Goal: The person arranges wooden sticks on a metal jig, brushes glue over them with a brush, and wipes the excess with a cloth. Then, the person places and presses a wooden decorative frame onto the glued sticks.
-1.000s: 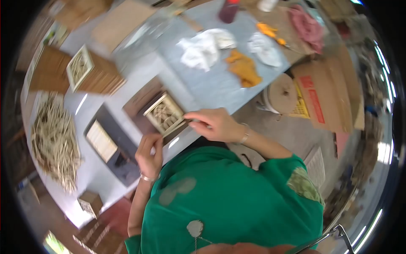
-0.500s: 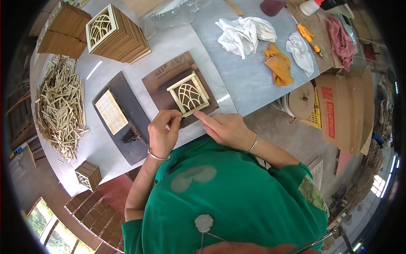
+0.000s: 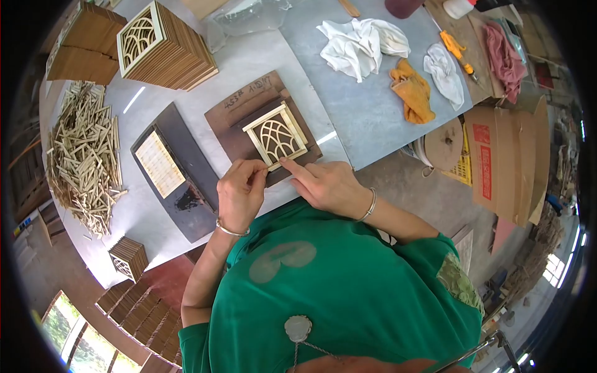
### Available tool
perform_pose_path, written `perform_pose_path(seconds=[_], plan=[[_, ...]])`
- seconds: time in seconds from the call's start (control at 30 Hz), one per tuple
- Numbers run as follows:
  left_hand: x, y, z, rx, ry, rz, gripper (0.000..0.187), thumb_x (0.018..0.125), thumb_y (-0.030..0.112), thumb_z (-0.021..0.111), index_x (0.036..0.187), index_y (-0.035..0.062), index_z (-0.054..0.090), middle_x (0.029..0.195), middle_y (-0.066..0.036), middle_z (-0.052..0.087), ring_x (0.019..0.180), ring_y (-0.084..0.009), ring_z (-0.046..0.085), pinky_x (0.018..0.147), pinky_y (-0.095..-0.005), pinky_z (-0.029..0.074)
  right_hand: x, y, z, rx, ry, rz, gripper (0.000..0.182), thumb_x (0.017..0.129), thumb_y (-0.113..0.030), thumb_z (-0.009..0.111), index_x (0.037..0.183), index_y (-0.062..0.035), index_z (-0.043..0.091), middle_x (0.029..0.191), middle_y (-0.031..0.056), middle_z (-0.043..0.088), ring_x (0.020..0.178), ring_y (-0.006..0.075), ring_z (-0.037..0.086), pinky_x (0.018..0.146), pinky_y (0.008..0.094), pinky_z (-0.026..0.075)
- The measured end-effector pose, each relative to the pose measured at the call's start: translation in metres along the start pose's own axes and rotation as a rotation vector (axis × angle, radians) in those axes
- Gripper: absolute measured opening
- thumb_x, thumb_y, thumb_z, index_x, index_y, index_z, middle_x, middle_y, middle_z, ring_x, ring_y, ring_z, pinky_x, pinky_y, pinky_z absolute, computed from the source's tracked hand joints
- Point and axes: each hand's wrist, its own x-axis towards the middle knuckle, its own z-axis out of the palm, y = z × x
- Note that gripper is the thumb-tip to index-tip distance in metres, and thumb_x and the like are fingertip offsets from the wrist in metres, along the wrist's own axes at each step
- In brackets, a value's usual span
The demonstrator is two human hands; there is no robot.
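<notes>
A small square lattice panel [image 3: 275, 139] with curved openwork lies in a dark brown board jig [image 3: 233, 112] marked with handwriting. Pale wooden strips edge the panel. My left hand [image 3: 241, 189] is closed in a pinch at the panel's near-left corner, on the end of the near strip [image 3: 290, 160]. The thumb and fingertips partly hide that end. From the other side my right hand [image 3: 333, 186] reaches in, its index finger stretched out and pressing on the near strip. The other fingers of that hand curl loosely beneath.
Left of the jig lies a dark board [image 3: 177, 174] with a pale, glue-stained pad [image 3: 160, 164]. Farther left is a heap of short wooden sticks [image 3: 84, 155]. Panel stacks [image 3: 168, 50] stand behind. White cloths [image 3: 360, 46] and an orange cloth [image 3: 411, 92] lie at right.
My right index fingertip has shifted slightly left along the near strip. My left hand keeps its pinch at the corner. The whole view has shifted slightly.
</notes>
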Motion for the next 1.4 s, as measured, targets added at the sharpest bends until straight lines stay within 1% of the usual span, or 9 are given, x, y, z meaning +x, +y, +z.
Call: perform_pose_path(seconds=[0.23,0.33,0.4,0.53,0.83,1.03,1.13,1.23,1.4], plan=[[-0.001,0.003,-0.001,0.004,-0.008,0.002,0.006,0.080,-0.002,0.067,0.085,0.0015,0.067,0.075,-0.011,0.062,0.058,-0.0223,0.061,0.055,-0.0317,0.048,0.001,0.001,0.001,-0.001,0.013,-0.017,0.045,0.081,-0.015,0.069,0.123,-0.0055,0.060,0.061,0.0009,0.055,0.049,0.0180,0.057,0.043,0.0324,0.044],[-0.006,0.002,-0.001,0.035,-0.012,0.016,0.008,0.079,-0.002,0.069,0.088,-0.0015,0.068,0.078,-0.011,0.063,0.060,-0.0171,0.060,0.056,-0.0286,0.048,0.003,0.002,0.000,-0.020,-0.002,-0.013,0.045,0.080,-0.015,0.069,0.123,-0.0052,0.060,0.060,0.0012,0.055,0.047,0.0184,0.056,0.042,0.0324,0.043],[-0.010,0.001,-0.001,0.091,0.006,0.164,0.013,0.078,-0.002,0.068,0.091,0.0006,0.068,0.084,-0.011,0.062,0.068,-0.0262,0.060,0.059,-0.0350,0.049,0.005,0.002,-0.001,-0.014,0.010,-0.033,0.045,0.080,-0.015,0.070,0.122,-0.0047,0.060,0.058,0.0012,0.054,0.046,0.0187,0.056,0.041,0.0321,0.042],[-0.017,0.006,-0.002,0.296,-0.024,0.346,0.027,0.077,0.000,0.070,0.103,-0.0031,0.066,0.095,-0.013,0.059,0.080,-0.0290,0.058,0.070,-0.0382,0.049,0.006,0.002,-0.002,-0.038,-0.001,-0.043,0.043,0.079,-0.014,0.070,0.120,-0.0045,0.062,0.056,0.0009,0.054,0.045,0.0186,0.055,0.040,0.0318,0.041],[-0.011,0.009,0.004,0.353,-0.061,0.458,0.031,0.074,-0.001,0.070,0.104,-0.0081,0.063,0.094,-0.015,0.056,0.081,-0.0306,0.056,0.073,-0.0397,0.048,0.005,0.012,-0.010,-0.007,-0.049,-0.040,0.039,0.079,-0.015,0.070,0.116,-0.0047,0.064,0.058,0.0014,0.056,0.045,0.0188,0.055,0.042,0.0321,0.043],[-0.009,0.009,0.001,0.367,-0.087,0.473,0.029,0.076,0.000,0.070,0.103,-0.0058,0.063,0.093,-0.017,0.058,0.082,-0.0335,0.057,0.072,-0.0414,0.048,0.002,0.022,-0.012,0.022,0.071,-0.034,0.034,0.079,-0.014,0.071,0.111,-0.0041,0.064,0.061,0.0027,0.053,0.051,0.0203,0.056,0.043,0.0339,0.043],[-0.009,0.000,0.003,0.376,-0.095,0.536,0.030,0.077,0.002,0.069,0.104,-0.0074,0.061,0.094,-0.018,0.056,0.081,-0.0337,0.055,0.072,-0.0422,0.048,-0.004,0.032,-0.020,-0.188,0.042,-0.154,0.033,0.083,-0.017,0.066,0.112,-0.0026,0.065,0.060,0.0004,0.047,0.050,0.0160,0.053,0.042,0.0323,0.042],[-0.010,-0.006,0.004,0.431,-0.098,0.589,0.029,0.077,0.005,0.068,0.103,-0.0058,0.061,0.094,-0.018,0.056,0.081,-0.0326,0.055,0.072,-0.0434,0.046,-0.003,0.033,-0.014,-0.198,0.005,-0.201,0.035,0.085,-0.019,0.062,0.114,0.0011,0.064,0.060,0.0016,0.048,0.050,0.0177,0.053,0.042,0.0327,0.041],[-0.007,-0.007,0.004,0.430,-0.094,0.640,0.030,0.075,0.003,0.068,0.102,-0.0067,0.061,0.090,-0.017,0.055,0.079,-0.0322,0.054,0.070,-0.0421,0.045,0.000,0.039,-0.007,-0.177,-0.011,-0.268,0.039,0.079,-0.013,0.056,0.112,0.0070,0.063,0.059,0.0038,0.052,0.050,0.0190,0.057,0.041,0.0335,0.043]])
